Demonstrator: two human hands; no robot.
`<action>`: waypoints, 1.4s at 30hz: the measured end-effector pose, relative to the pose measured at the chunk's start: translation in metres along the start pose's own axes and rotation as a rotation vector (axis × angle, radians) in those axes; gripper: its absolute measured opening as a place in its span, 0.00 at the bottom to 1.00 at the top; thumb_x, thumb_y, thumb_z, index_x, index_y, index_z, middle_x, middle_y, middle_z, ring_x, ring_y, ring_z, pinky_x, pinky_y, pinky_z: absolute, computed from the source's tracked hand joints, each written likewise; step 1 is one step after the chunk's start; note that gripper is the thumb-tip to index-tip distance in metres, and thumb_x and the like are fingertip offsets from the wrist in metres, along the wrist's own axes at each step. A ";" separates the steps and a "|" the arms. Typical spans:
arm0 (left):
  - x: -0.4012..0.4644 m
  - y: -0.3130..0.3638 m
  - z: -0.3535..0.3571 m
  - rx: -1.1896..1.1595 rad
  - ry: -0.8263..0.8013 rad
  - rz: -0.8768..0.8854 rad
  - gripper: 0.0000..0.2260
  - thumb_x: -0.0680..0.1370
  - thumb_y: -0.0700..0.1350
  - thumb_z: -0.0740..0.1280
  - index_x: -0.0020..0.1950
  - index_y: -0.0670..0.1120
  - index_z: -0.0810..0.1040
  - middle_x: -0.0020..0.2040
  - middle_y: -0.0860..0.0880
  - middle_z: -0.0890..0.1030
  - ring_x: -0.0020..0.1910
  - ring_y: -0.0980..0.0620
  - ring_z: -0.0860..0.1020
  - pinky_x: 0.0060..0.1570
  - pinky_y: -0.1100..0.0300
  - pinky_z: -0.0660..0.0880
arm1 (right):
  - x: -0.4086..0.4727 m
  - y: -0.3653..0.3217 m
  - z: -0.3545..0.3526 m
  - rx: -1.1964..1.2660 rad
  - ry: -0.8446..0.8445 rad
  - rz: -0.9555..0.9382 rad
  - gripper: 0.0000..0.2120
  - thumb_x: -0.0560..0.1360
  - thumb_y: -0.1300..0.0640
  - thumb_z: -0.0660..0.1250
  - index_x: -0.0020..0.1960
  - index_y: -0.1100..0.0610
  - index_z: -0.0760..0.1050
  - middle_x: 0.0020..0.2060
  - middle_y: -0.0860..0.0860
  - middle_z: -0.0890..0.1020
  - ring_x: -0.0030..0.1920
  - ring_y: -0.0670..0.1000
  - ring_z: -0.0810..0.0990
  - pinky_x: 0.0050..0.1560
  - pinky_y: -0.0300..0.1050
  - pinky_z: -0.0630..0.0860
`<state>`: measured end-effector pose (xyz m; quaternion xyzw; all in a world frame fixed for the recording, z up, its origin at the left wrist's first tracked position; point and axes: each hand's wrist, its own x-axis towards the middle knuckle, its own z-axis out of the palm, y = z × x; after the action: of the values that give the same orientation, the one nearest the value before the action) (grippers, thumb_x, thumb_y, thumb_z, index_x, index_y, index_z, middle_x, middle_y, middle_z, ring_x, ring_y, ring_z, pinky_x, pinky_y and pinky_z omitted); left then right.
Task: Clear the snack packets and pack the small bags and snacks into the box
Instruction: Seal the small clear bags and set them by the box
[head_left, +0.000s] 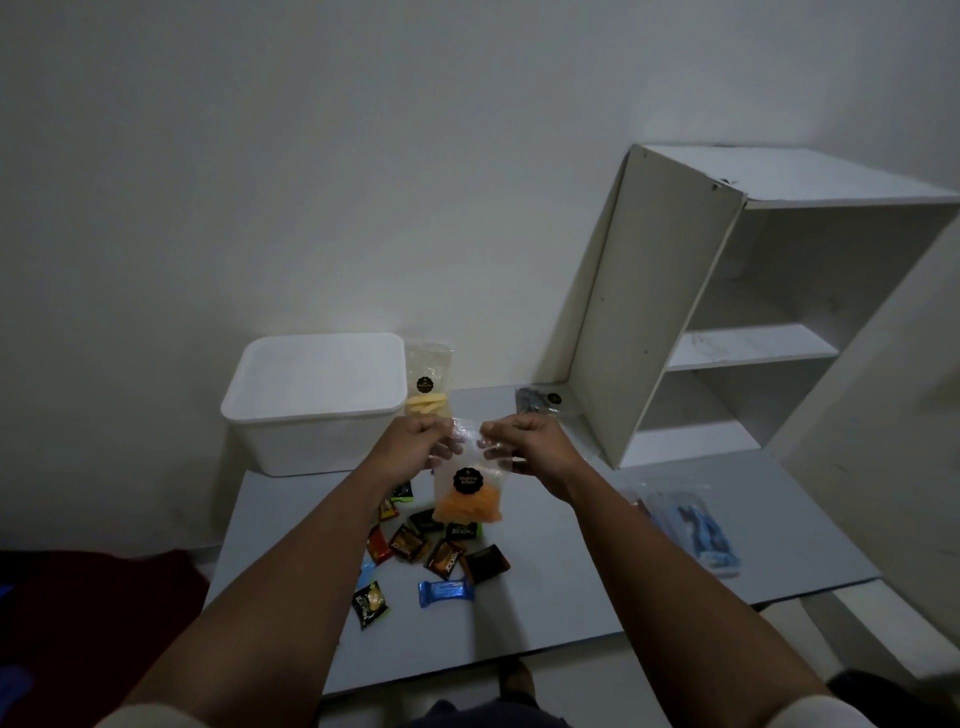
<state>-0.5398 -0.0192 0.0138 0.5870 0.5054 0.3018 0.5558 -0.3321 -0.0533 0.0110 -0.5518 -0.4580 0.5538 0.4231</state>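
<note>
Your left hand (415, 441) and right hand (524, 441) both hold up a clear bag of orange snacks (467, 493) over the middle of the table (571, 597). Fingers of each hand are curled and pinch the bag's top edge, one hand at each top corner; the bag hangs down between them, clear of the tabletop, with a round black label on its front.

Directly under the bag, toward the near edge: a loose scatter of small snack packets (415, 545), dark brown, red and green, some touching. A blue wrapped bar (447, 592) lies just nearer, and a dark packet with a green edge (371, 605) sits closest to the near edge.

Far left corner: the white box (317, 400), its lid on. Just beside its right side stands a clear bag of pale yellow snacks (427, 384), partly hidden behind your left hand. A dark bag (537, 401) lies at the far edge, against the foot of the white shelf unit (727, 312) that takes up the far right corner.

Right edge: a clear bag with blue contents (691, 530), blurred.
</note>
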 end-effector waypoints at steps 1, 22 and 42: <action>0.000 -0.002 0.001 0.018 -0.006 0.005 0.15 0.85 0.47 0.61 0.52 0.40 0.84 0.45 0.45 0.87 0.45 0.48 0.81 0.54 0.51 0.78 | 0.001 0.001 0.001 -0.011 0.001 -0.005 0.12 0.76 0.55 0.74 0.54 0.63 0.83 0.50 0.57 0.87 0.47 0.53 0.86 0.51 0.49 0.79; 0.006 -0.008 0.011 0.152 0.024 0.087 0.15 0.84 0.47 0.62 0.45 0.45 0.85 0.39 0.47 0.86 0.38 0.53 0.82 0.51 0.53 0.78 | 0.014 0.007 0.019 -0.230 0.059 -0.174 0.09 0.78 0.60 0.71 0.47 0.68 0.82 0.35 0.55 0.83 0.33 0.46 0.80 0.38 0.38 0.77; 0.006 0.004 0.028 -0.271 0.165 -0.070 0.13 0.82 0.50 0.66 0.47 0.40 0.78 0.46 0.40 0.81 0.48 0.43 0.84 0.47 0.46 0.84 | 0.009 0.005 0.033 -0.140 0.113 -0.223 0.07 0.79 0.58 0.71 0.49 0.63 0.84 0.44 0.59 0.87 0.46 0.55 0.87 0.38 0.39 0.79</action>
<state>-0.5112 -0.0226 0.0107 0.4618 0.5243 0.3947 0.5967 -0.3652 -0.0469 0.0033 -0.5558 -0.5295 0.4381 0.4677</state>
